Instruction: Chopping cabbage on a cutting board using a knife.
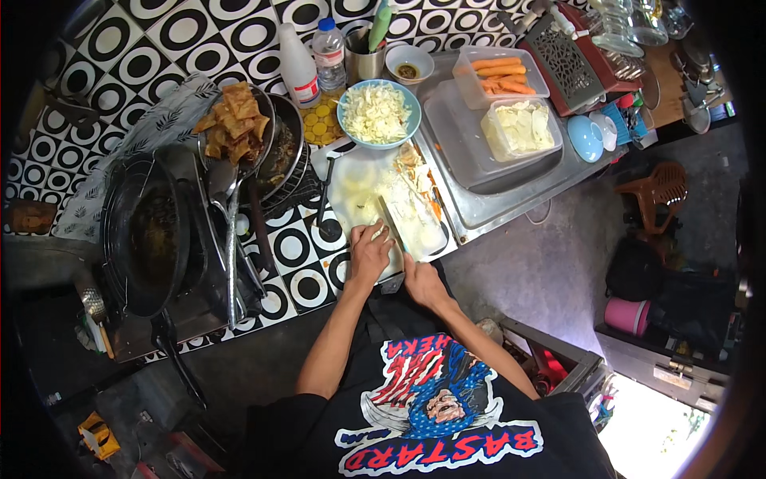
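My right hand (425, 282) grips the handle of a kitchen knife (391, 220), its blade pointing away from me over a white cutting board (344, 173). Just left of the blade, my left hand (369, 251) rests with bent fingers on the board. Something pale lies by its fingertips, but the hand hides most of it. To the right of the knife are pale shreds (413, 200), with orange pieces along the board's right side. A light blue bowl (341, 123) heaped with shredded cabbage (380, 111) stands at the board's far end.
Right of the board is a steel sink top (497, 218) with plastic containers of carrots (499, 75) and pale leaves (523, 129). Leftward stand a black wok (155, 233) and a strainer of fried pieces (236, 120). Bottles (329, 60) and a small bowl (413, 57) line the back.
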Demonstrator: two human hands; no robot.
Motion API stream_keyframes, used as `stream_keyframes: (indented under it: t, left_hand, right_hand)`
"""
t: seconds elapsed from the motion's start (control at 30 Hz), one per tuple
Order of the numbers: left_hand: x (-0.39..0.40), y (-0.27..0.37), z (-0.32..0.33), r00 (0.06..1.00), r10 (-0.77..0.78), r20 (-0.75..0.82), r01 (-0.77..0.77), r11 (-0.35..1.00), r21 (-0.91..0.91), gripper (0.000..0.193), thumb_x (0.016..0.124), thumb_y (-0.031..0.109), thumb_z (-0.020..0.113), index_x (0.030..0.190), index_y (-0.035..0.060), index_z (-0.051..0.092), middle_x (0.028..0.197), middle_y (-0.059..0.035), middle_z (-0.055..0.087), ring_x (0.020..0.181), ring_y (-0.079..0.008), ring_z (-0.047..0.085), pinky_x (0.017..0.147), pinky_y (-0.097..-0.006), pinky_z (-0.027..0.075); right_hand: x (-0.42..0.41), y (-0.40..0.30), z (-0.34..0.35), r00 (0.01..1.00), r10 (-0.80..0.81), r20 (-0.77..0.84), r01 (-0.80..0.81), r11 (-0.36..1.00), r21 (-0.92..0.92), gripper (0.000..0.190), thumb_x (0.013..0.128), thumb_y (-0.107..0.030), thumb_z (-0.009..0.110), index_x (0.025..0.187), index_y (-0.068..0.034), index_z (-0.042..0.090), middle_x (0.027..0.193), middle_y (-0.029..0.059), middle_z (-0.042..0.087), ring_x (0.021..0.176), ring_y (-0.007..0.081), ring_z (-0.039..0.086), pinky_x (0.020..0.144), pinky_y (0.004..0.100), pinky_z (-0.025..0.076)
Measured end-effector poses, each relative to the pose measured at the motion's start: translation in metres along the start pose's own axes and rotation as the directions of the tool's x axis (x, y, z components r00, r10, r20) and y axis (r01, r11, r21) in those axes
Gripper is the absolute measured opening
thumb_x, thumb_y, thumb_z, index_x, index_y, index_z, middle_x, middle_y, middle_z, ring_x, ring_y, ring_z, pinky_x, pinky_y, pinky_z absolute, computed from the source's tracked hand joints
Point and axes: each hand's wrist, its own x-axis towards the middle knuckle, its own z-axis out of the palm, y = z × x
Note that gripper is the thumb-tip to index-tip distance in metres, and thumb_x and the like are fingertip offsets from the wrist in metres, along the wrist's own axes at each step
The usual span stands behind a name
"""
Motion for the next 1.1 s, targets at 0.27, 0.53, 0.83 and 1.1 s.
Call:
stream_keyframes:
  t: [0.27,0.53,0.83,1.1]
  left_hand:
    - [0.003,-0.003,0.0,0.998,0.056,0.021,-0.055,0.998,-0.023,0.028,0.069,0.009,0.069,0.096,0.0028,0.069,0.11,-0.0091,0.062,0.097,-0.0275,0.049,0.085,-0.034,0.043]
    - [0.001,0.0,-0.002,1.0,-0.005,-0.008,0.005,0.999,-0.043,0.032,0.065,0.003,0.069,0.097,0.003,0.067,0.11,-0.0099,0.059,0.098,-0.0288,0.051,0.085,-0.0352,0.044]
    - [0.001,-0.009,-0.009,1.0,0.027,0.016,-0.025,0.992,-0.12,0.028,0.07,0.011,0.07,0.095,-0.0004,0.067,0.102,-0.012,0.058,0.097,-0.0288,0.052,0.084,-0.0354,0.044]
    - [0.004,-0.007,-0.008,1.0,0.006,0.025,-0.003,0.992,-0.124,0.027,0.068,0.007,0.068,0.094,-0.0001,0.068,0.102,-0.0116,0.059,0.098,-0.0295,0.051,0.084,-0.0357,0.044]
  right_hand:
    - [0.019,-0.016,-0.007,0.999,0.037,0.009,-0.037,0.997,0.065,0.066,0.093,-0.045,0.033,0.086,0.014,0.06,0.085,0.0398,0.054,0.094,0.05,0.053,0.084,0.0484,0.043]
    - [0.046,-0.034,-0.011,1.0,-0.01,0.01,0.01,1.0,0.026,0.069,0.094,-0.047,0.032,0.072,0.011,0.062,0.072,0.0324,0.059,0.081,0.0446,0.06,0.078,0.0445,0.046]
    - [0.015,-0.038,-0.042,0.98,0.101,0.174,-0.102,0.995,-0.004,0.072,0.094,-0.047,0.029,0.08,0.017,0.058,0.074,0.0359,0.058,0.074,0.0441,0.062,0.073,0.0453,0.048]
    - [0.023,-0.011,-0.003,0.987,-0.16,-0.033,0.159,0.986,-0.049,0.068,0.095,-0.044,0.03,0.074,0.013,0.058,0.066,0.0338,0.057,0.071,0.0491,0.059,0.066,0.049,0.048]
